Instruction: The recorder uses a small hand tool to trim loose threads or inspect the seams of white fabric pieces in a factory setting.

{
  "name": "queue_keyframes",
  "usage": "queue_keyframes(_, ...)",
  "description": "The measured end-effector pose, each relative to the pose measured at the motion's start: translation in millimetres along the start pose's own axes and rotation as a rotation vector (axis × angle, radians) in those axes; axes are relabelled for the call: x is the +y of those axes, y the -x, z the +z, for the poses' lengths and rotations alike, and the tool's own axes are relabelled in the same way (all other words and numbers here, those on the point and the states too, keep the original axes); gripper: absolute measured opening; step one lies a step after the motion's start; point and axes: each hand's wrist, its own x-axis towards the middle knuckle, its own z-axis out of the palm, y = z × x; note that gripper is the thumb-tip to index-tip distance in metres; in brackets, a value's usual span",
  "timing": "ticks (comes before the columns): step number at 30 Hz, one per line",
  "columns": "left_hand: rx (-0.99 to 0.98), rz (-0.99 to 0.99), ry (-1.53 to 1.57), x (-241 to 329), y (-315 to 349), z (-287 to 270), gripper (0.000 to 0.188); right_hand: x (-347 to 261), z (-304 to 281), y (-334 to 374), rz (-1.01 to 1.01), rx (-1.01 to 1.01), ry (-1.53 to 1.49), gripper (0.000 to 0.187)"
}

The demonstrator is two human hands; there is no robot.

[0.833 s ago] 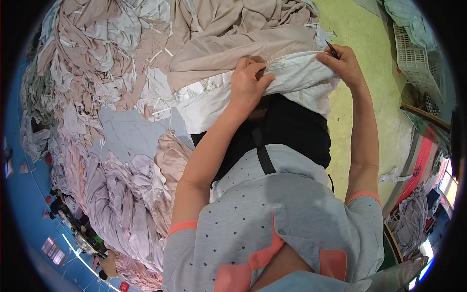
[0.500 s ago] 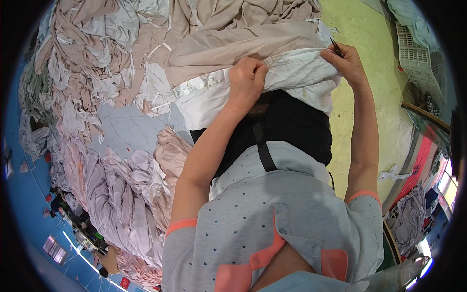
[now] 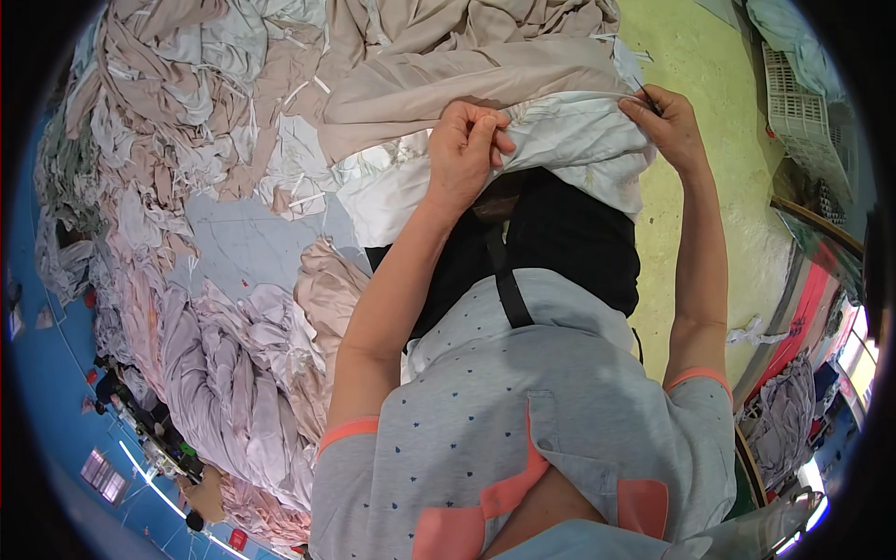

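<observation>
Across my lap lies a large beige fabric (image 3: 439, 84) with a white printed fabric (image 3: 569, 131) along its near side. My left hand (image 3: 464, 149) rests over the white fabric near its middle, thumb and fingers curled together at the edge; what lies between the fingertips is partly hidden. At the right end, my right hand (image 3: 670, 129) pinches the fabric's edge between thumb and finger. The same hand keeps dark thread snips (image 3: 649, 98) in its palm, the slim blades pointing up and away past the cloth.
Heaps of beige and white cloth (image 3: 205, 84) spread at the far left, with a lilac-grey pile (image 3: 215, 373) beside me. A white plastic crate (image 3: 796, 107) stands at the right on the yellowish floor (image 3: 719, 224). A striped mat (image 3: 798, 317) lies at lower right.
My left hand has shifted slightly left, and its fingers have turned and loosened a little. The right hand stays at the fabric's end, with the snips tilted slightly differently.
</observation>
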Motion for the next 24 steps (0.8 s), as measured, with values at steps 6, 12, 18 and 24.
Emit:
queue_keyframes(6, 0.032, 0.058, 0.049, -6, 2, -1, 0.009, -38, 16, 17, -0.062, 0.189, 0.185, 0.017)
queue_keyframes(12, 0.156, 0.033, -0.049, -3, 8, 1, 0.004, -91, 68, 41, -0.459, 0.108, 0.395, 0.027)
queue_keyframes(18, 0.139, 0.025, -0.268, -9, 12, -3, 0.004, -60, 103, 10, -0.417, -0.013, 0.324, 0.026)
queue_keyframes(24, 0.123, 0.288, -0.734, -5, 11, -4, 0.009, -58, 108, 7, -0.435, -0.017, 0.261, 0.03)
